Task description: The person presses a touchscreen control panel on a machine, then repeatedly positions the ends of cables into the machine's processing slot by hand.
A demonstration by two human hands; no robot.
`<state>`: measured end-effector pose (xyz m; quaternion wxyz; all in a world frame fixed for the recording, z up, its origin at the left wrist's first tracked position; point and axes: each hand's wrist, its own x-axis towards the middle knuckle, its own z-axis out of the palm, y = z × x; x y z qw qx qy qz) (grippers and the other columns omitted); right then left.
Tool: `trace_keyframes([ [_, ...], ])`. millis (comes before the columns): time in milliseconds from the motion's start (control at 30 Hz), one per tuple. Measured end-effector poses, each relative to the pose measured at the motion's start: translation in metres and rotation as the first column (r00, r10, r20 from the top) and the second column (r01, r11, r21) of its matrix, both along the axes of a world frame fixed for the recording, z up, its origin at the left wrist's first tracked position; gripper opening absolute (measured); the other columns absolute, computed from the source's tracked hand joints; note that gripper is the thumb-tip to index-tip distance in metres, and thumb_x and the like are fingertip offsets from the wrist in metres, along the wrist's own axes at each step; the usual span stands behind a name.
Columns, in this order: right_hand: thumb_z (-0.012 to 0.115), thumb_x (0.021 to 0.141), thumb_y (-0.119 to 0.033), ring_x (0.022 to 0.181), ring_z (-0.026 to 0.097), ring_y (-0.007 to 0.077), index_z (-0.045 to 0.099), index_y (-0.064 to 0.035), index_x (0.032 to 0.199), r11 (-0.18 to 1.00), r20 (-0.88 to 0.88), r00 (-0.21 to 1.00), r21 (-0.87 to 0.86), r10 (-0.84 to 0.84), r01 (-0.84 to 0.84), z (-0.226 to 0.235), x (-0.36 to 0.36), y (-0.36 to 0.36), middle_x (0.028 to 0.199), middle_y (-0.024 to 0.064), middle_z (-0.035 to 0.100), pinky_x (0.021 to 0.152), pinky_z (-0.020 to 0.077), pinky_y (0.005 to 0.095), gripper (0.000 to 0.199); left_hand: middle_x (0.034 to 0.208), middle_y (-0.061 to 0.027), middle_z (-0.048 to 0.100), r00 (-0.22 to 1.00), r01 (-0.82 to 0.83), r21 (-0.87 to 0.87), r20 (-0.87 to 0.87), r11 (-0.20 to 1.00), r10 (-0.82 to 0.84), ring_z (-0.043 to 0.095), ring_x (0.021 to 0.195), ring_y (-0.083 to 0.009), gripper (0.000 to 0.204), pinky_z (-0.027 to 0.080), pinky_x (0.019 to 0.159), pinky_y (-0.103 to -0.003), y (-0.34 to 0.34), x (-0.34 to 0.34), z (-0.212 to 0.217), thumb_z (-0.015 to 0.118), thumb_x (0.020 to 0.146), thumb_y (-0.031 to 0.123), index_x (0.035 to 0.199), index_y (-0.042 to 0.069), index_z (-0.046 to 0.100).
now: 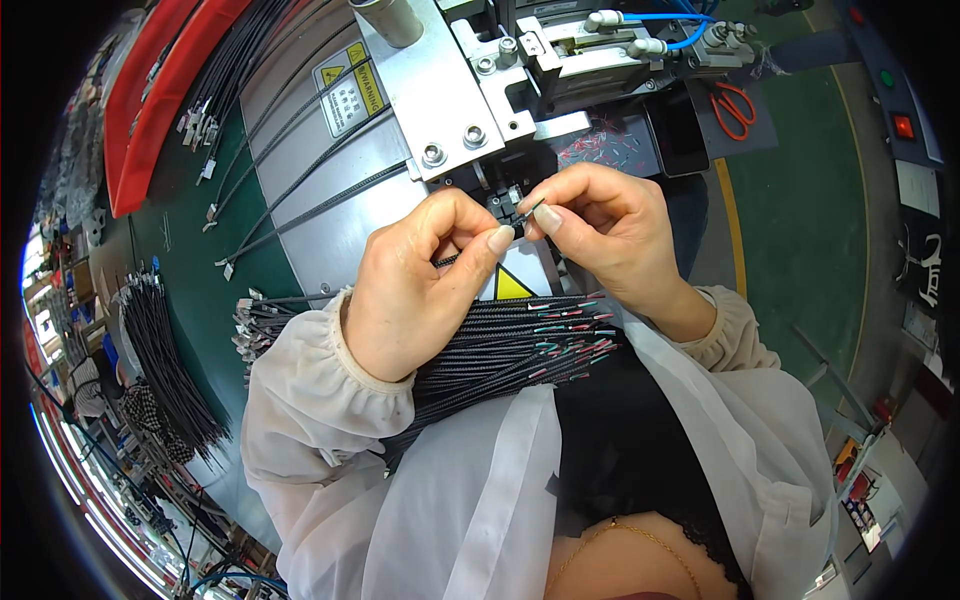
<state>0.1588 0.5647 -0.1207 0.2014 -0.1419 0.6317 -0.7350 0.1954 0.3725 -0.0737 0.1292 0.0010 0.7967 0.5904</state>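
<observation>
The person's left hand (pixel 415 285) and right hand (pixel 610 235) meet just in front of a metal press machine (pixel 450 90) on the green counter (pixel 200 290). Between them runs a single thin black cable (pixel 528 212): the right grip is pressed together on it, thumb and forefinger pinching its tip right at the machine's small black tooling, while the left grip pinches the same cable a little lower, forefinger and thumb closed on it.

Under both wrists lies a bundle of black cables (pixel 500 350), resting across the person's lap and the counter's edge, its stripped red and green wire ends (pixel 575 325) fanned to the right.

More finished black cables (pixel 290 190) lie loose across the machine's steel plate at the left, and another dark bundle (pixel 165 365) lies further left on the counter. Orange-handled scissors (pixel 735 108) rest on the machine's right side, near blue air hoses (pixel 670 25). A red tray (pixel 150 100) stands at the upper left.
</observation>
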Motion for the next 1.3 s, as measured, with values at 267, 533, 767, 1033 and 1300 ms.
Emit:
trace_keyframes([
  [267, 0.060, 0.086, -0.001, 0.066, 0.053, 0.0030, 0.064, 0.0019, 0.093, 0.983, -0.097, 0.985, 0.126, 0.146, -0.133, 0.007, -0.016, 0.006, 0.076, 0.0008, 0.061, 0.058, 0.0417, 0.0177, 0.008, 0.070, -0.0028, 0.059, 0.940, 0.122, -0.268, -0.279, 0.956, -0.199, 0.053, 0.061, -0.0067, 0.008, 0.042, 0.056, -0.021, -0.010, -0.009, 0.001, 0.067, 0.085, 0.003, 0.083, -0.001, 0.062],
  [533, 0.060, 0.089, -0.002, 0.070, 0.057, 0.0044, 0.063, 0.0021, 0.094, 0.988, -0.003, 0.993, 0.100, 0.118, -0.117, 0.004, -0.016, 0.001, 0.080, 0.0017, 0.061, 0.062, 0.0449, 0.0179, 0.008, 0.072, -0.0032, 0.060, 0.876, 0.038, -0.458, -0.412, 0.888, -0.250, 0.051, 0.061, -0.0061, 0.010, 0.040, 0.055, -0.020, -0.008, -0.006, 0.000, 0.069, 0.083, 0.005, 0.084, -0.002, 0.062],
  [767, 0.060, 0.089, -0.005, 0.074, 0.062, 0.0045, 0.065, 0.0022, 0.095, 0.995, 0.058, 0.998, -0.091, 0.037, -0.032, -0.001, -0.015, -0.005, 0.079, 0.0038, 0.067, 0.064, 0.0472, 0.0166, 0.010, 0.068, -0.0028, 0.059, 0.998, -0.005, 0.025, -0.065, 1.000, 0.007, 0.052, 0.062, -0.0048, 0.008, 0.042, 0.054, -0.021, -0.008, -0.009, -0.003, 0.065, 0.087, 0.004, 0.085, -0.002, 0.060],
  [1033, 0.060, 0.089, -0.005, 0.070, 0.059, 0.0033, 0.064, 0.0018, 0.090, 0.994, 0.113, 0.993, -0.112, 0.020, -0.007, 0.002, -0.018, -0.011, 0.075, 0.0015, 0.064, 0.061, 0.0452, 0.0165, 0.008, 0.066, -0.0037, 0.057, 0.914, -0.032, -0.303, -0.395, 0.953, -0.095, 0.052, 0.055, -0.0099, 0.011, 0.040, 0.051, -0.023, -0.008, -0.013, -0.006, 0.071, 0.080, 0.003, 0.083, 0.000, 0.061],
  [1300, 0.063, 0.088, -0.005, 0.058, 0.040, -0.0020, 0.059, -0.0006, 0.080, 0.996, 0.053, 0.998, 0.089, -0.033, 0.029, 0.001, -0.016, -0.020, 0.065, -0.0065, 0.052, 0.049, 0.0317, 0.0171, 0.010, 0.062, -0.0066, 0.056, 0.727, -0.138, -0.514, -0.633, 0.846, -0.266, 0.052, 0.050, -0.0180, 0.015, 0.040, 0.046, -0.028, -0.008, -0.018, -0.018, 0.075, 0.074, 0.002, 0.077, 0.002, 0.060],
])
